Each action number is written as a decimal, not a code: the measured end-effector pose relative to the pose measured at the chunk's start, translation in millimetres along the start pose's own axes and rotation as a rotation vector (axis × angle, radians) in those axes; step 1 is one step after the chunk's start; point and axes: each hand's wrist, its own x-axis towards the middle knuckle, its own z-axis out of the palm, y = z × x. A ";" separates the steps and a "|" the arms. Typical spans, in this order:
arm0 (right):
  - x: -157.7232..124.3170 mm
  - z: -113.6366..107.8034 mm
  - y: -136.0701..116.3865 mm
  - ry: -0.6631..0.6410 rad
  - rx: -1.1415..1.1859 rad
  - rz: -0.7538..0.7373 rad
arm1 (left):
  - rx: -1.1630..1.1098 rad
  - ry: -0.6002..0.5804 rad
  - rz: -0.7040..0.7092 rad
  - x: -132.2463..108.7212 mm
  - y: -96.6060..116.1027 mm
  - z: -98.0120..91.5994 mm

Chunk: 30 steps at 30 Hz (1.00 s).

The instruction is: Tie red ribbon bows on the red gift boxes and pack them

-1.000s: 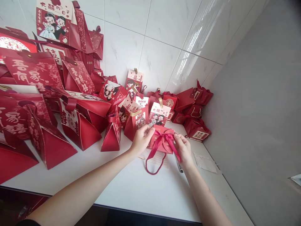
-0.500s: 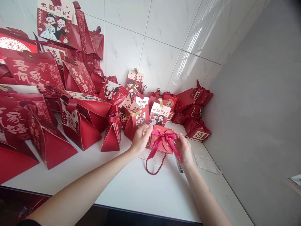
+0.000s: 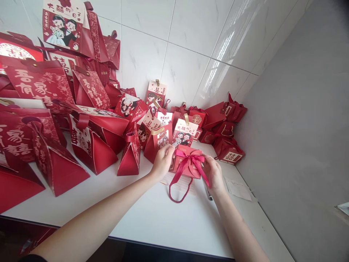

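A small red gift box [image 3: 194, 170] with a dark pink ribbon bow [image 3: 190, 158] is held up between my two hands. My left hand [image 3: 163, 162] grips its left side, the thumb near the upper left corner. On the right side, my right hand [image 3: 213, 171] holds the box near the ribbon's end, its fingers partly hidden behind the box. A twisted dark red cord handle [image 3: 178, 201] hangs in a loop below. Behind the box lies a sheet of lined paper [image 3: 181, 185], mostly covered.
Many red gift boxes [image 3: 62, 169] crowd the left and back of the white table [image 3: 152, 222]. More boxes [image 3: 230, 154] stand at the back right. A pen-like object [image 3: 209, 195] and a pale packet [image 3: 237, 188] lie right of the paper. Tiled wall [image 3: 188, 29] behind.
My left hand has shifted very slightly to the left along the box's edge. The box and my right hand are almost unmoved.
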 end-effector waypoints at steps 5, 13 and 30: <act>-1.6 0.5 -1.3 -0.035 -0.052 -0.001 | 0.038 -0.032 0.062 -1.5 4.1 0.4; 0.6 -1.2 0.2 -0.006 -0.061 0.017 | 0.078 -0.021 0.077 -0.3 0.9 1.3; -0.6 -1.6 4.0 0.045 -0.131 -0.066 | -0.006 -0.050 0.002 -0.3 5.3 0.9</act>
